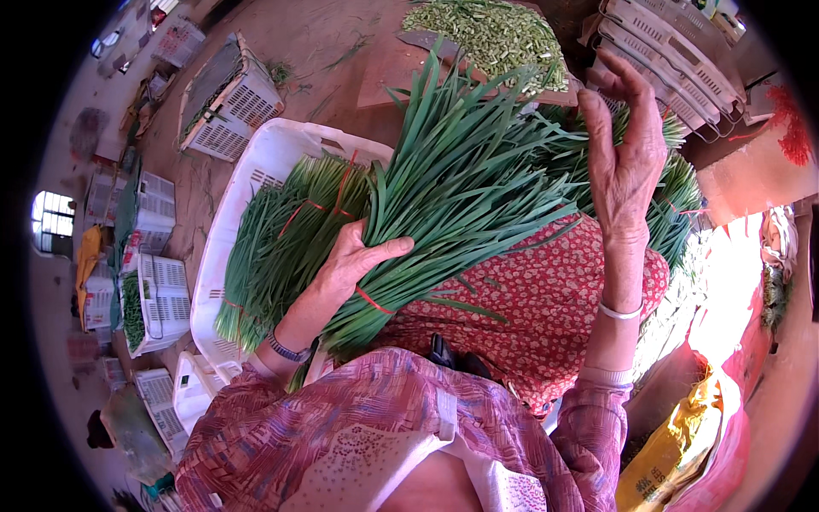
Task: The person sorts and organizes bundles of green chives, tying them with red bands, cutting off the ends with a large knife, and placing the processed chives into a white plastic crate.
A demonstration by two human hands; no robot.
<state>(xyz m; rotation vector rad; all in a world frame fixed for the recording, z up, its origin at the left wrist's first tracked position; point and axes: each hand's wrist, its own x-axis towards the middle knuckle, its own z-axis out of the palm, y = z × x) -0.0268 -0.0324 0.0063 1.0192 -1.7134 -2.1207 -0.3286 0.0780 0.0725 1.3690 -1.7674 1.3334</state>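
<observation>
My left hand (345,260) is wrapped round a thick bunch of garlic chives (465,162), whose green leaves fan out up and to the right over my lap. A red band (373,299) circles its lower end, just below my fingers. My right hand (627,154) is raised to the right of the leaf tips, fingers bent but apart, with nothing visible in it. Left of the bunch, a white plastic crate (232,205) holds several chive bundles (281,226) tied with red bands. More chives (674,209) lie beyond my right wrist, partly hidden by it.
A board (384,81) ahead bears a heap of chopped green stalks (503,43) and a grey blade (426,40). Stacked crates (665,55) stand at the far right, other crates (235,107) at the left. A yellow sack (674,435) lies at the lower right.
</observation>
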